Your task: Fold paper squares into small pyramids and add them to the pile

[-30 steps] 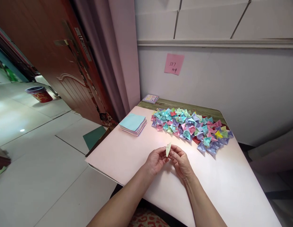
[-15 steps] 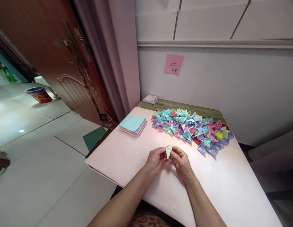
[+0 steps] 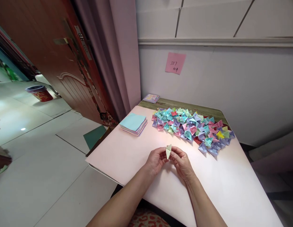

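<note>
Both hands meet over the near middle of a pale pink table (image 3: 127,151). My left hand (image 3: 155,160) and my right hand (image 3: 181,162) each pinch a small, pale green folded paper piece (image 3: 168,151) that stands upright between their fingertips. Beyond the hands lies a wide heap of folded paper pieces (image 3: 191,127) in teal, purple, pink, red and yellow. A stack of square paper sheets (image 3: 133,123) with a teal sheet on top rests at the left of that heap.
A small printed packet (image 3: 151,98) lies on the wooden strip at the table's back left. A pink sticky note (image 3: 175,63) hangs on the white wall. A curtain and a brown door (image 3: 54,60) stand at the left, above a tiled floor with a red bucket (image 3: 39,93).
The paper piece between my fingers went from a taller, narrower shape to a shorter pointed one. The hands stayed in place; the view shifted slightly.
</note>
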A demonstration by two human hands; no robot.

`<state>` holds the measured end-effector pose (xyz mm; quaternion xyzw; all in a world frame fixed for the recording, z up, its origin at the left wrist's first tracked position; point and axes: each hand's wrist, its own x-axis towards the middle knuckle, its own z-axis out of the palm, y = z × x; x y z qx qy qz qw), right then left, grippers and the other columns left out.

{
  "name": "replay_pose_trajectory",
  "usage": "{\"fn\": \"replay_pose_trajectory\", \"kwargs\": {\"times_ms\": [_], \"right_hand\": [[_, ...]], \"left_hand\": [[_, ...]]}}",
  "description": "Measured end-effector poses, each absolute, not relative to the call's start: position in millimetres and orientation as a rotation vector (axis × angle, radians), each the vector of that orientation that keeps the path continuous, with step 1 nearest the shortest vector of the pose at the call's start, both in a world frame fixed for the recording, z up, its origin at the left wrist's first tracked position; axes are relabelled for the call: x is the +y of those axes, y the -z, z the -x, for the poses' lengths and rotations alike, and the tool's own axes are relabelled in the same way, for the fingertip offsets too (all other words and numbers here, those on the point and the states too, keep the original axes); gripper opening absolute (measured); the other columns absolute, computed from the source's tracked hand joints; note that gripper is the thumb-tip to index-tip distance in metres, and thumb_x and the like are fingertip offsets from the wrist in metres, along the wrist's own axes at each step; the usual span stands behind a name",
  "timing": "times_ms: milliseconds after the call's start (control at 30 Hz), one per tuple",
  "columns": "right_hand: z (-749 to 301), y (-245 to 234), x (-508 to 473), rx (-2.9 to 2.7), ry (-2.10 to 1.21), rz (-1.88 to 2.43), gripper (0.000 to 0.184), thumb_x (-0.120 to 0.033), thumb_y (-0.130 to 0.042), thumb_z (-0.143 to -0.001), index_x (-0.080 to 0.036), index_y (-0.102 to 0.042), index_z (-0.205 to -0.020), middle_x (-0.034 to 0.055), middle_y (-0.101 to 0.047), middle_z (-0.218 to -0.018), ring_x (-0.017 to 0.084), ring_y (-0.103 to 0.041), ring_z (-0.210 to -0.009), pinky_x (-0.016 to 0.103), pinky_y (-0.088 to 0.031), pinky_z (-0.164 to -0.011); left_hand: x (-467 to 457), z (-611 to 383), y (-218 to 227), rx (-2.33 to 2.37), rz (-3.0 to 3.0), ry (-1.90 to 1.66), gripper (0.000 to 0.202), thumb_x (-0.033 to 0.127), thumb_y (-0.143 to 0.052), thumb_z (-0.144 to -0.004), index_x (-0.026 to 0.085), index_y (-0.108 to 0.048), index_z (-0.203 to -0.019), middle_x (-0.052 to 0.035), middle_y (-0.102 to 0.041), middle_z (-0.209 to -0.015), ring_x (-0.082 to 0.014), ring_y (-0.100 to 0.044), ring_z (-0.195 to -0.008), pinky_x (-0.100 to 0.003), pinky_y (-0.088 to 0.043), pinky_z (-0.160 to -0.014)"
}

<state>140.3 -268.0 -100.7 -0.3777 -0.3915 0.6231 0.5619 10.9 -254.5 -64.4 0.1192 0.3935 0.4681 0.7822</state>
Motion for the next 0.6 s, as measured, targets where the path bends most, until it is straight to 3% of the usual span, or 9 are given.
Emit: {"fn": "replay_pose_trajectory", "kwargs": {"times_ms": [200, 433, 500, 600], "right_hand": [[-139.4, 98.5, -270.1, -0.945, -1.513, 0.880, 0.030, -0.032, -0.080, -0.070, -0.022, -0.073, -0.097, 0.0052, -0.072, -0.089, 0.020, -0.064, -0.079, 0.031, -0.051, -0.070], [-141.6, 98.2, -270.1, -1.017, -1.469, 0.910, 0.028, -0.029, -0.074, -0.073, -0.021, -0.072, -0.099, 0.0064, -0.072, -0.094, 0.022, -0.065, -0.086, 0.035, -0.052, -0.080], [-142.1, 99.0, -269.5, -1.071, -1.375, 0.979, 0.026, -0.027, -0.069, -0.075, -0.020, -0.072, -0.099, 0.0056, -0.072, -0.093, 0.021, -0.065, -0.084, 0.033, -0.052, -0.077], [-143.8, 102.4, -267.9, -1.174, -1.180, 1.158, 0.028, -0.024, -0.064, -0.072, -0.019, -0.071, -0.099, 0.0015, -0.070, -0.073, 0.019, -0.064, -0.067, 0.030, -0.051, -0.065]], "left_hand": [[-254.1, -10.7, 59.5, 0.874, -0.151, -0.919, 0.006, 0.008, -0.059, -0.067, 0.010, -0.065, -0.067, -0.0032, -0.061, -0.055, -0.0106, -0.052, -0.047, -0.023, -0.042, -0.049], [-256.7, -10.9, 56.9, 0.917, -0.200, -0.878, 0.005, 0.011, -0.061, -0.066, 0.011, -0.064, -0.069, -0.0026, -0.060, -0.058, -0.0109, -0.052, -0.051, -0.025, -0.045, -0.057], [-259.5, -12.8, 59.6, 0.993, -0.369, -0.993, 0.005, 0.017, -0.065, -0.069, 0.012, -0.065, -0.070, -0.0018, -0.060, -0.060, -0.0107, -0.053, -0.054, -0.024, -0.044, -0.057], [-261.9, -14.4, 64.8, 1.092, -0.724, -1.165, 0.016, 0.029, -0.069, -0.072, 0.014, -0.065, -0.068, 0.0010, -0.057, -0.059, -0.0098, -0.050, -0.055, -0.023, -0.041, -0.057]]}}
